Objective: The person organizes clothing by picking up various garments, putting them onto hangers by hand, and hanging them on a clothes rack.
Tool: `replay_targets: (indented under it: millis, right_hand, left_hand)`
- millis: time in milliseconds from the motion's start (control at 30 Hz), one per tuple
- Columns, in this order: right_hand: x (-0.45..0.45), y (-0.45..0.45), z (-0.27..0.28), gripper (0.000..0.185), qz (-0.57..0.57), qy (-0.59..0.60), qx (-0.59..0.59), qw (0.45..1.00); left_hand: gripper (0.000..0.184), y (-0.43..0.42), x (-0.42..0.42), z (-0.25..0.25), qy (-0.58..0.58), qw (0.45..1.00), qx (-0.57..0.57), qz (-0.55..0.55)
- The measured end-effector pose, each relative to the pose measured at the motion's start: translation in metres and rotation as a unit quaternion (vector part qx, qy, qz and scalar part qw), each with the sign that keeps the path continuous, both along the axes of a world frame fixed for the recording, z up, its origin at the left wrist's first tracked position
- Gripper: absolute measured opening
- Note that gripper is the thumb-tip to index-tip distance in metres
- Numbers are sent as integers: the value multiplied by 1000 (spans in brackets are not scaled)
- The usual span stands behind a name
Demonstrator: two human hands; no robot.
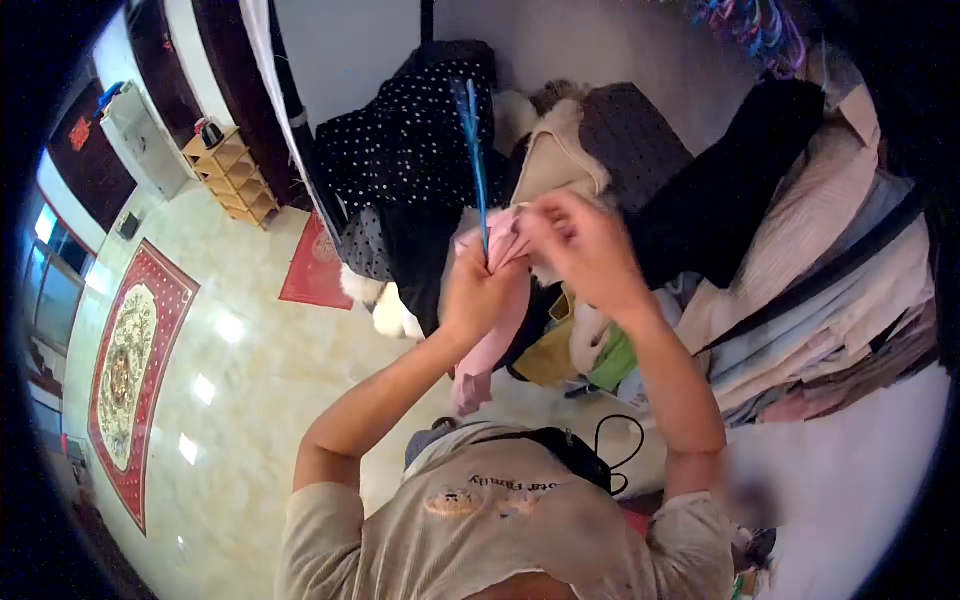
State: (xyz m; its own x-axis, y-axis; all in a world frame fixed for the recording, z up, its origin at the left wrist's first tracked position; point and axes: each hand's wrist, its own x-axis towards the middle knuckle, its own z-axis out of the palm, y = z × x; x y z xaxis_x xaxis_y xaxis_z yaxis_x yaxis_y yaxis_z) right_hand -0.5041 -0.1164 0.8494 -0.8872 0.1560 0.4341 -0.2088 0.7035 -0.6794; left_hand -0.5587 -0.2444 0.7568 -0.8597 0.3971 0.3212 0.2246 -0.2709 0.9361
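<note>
My left hand [480,290] is closed round a bunched pink garment [500,335] and the lower end of a thin blue clothes hanger [474,150]. The hanger is seen nearly edge-on and points up and away from me. Part of the pink cloth hangs below my left wrist. My right hand [588,245], a little blurred, has its fingers curled at the upper right edge of the cloth and seems to pinch it. Just beyond my hands lies a heap of clothes, with a black polka-dot garment [410,135] and a cream garment [560,150].
On the right, many garments [840,270] hang in a row, near a black garment [730,180]. Coloured hangers [755,30] cluster at the top right. A patterned rug [135,370], a red mat [318,265] and a wooden shelf [230,178] are on the left.
</note>
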Motion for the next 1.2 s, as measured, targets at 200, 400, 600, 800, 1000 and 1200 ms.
replay_targets:
  millis: [200,400,600,800,1000,1200]
  right_hand:
    - [-18,-18,-28,26,2,-21,97,995]
    - [11,-10,-89,31,-71,-102,-67,990]
    - [20,-54,-148,50,110,-308,-400,856]
    - [46,-53,-210,47,-179,-136,-315,922]
    - [116,-14,-171,29,-253,71,-536,802]
    - [164,-17,-148,34,-167,145,-572,790]
  left_hand:
    - [28,6,3,-32,-3,998,43,-43]
    - [25,-32,-18,-12,-197,975,66,-80]
    - [24,-35,-35,-11,-232,957,11,-173]
    - [28,-37,-49,-14,-101,966,-30,-236]
    - [29,-78,-34,-20,55,972,-166,-158]
    - [33,-66,132,-66,-62,924,-126,-355]
